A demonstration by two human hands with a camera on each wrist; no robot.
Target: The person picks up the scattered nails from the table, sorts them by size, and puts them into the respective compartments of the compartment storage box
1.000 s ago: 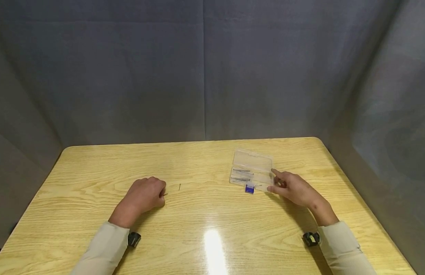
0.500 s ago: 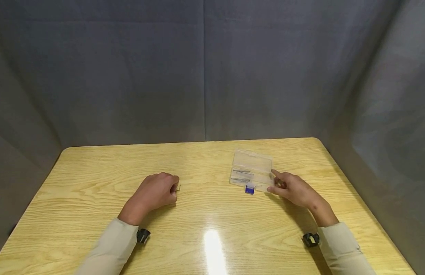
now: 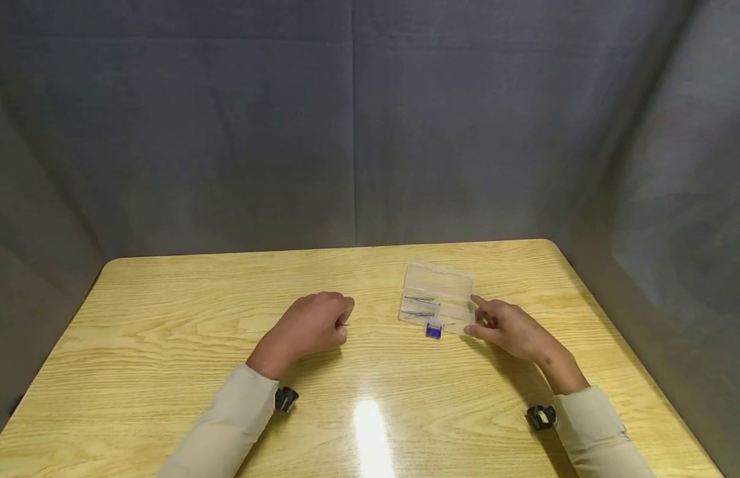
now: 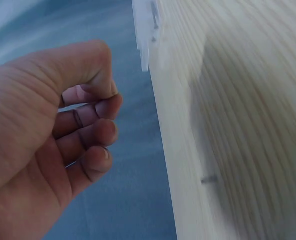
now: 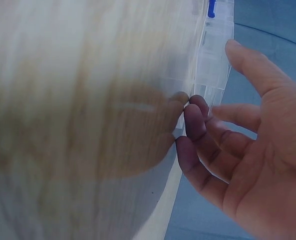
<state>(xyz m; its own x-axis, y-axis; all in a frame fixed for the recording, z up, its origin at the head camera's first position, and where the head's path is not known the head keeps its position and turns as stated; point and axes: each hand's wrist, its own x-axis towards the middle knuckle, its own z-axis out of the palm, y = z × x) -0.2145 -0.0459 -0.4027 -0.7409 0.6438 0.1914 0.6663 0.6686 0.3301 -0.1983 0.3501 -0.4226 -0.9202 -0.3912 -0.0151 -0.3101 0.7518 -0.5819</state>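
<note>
My left hand [image 3: 313,322] is over the middle of the table, thumb and index finger pinched together. A thin dark nail [image 3: 347,324] pokes out between them; in the left wrist view it cannot be made out. Below that hand, a small nail [image 4: 209,179] lies on the table. To the right stands a clear plastic box [image 3: 460,311] with its lid [image 3: 440,279] folded back and a blue latch [image 3: 434,331] at the front. Several grey nails [image 3: 419,313] lie in its left compartments. My right hand [image 3: 513,332] holds the box's right end between thumb and index finger.
The wooden table [image 3: 167,318] has a rounded far edge, with a grey curtain [image 3: 256,133] behind it and at both sides. A bright reflection shows on the tabletop near the front middle.
My left hand has moved right across the table toward the box, carrying the nail, and in the head view now covers the loose nail on the table. The right hand and box stay put.
</note>
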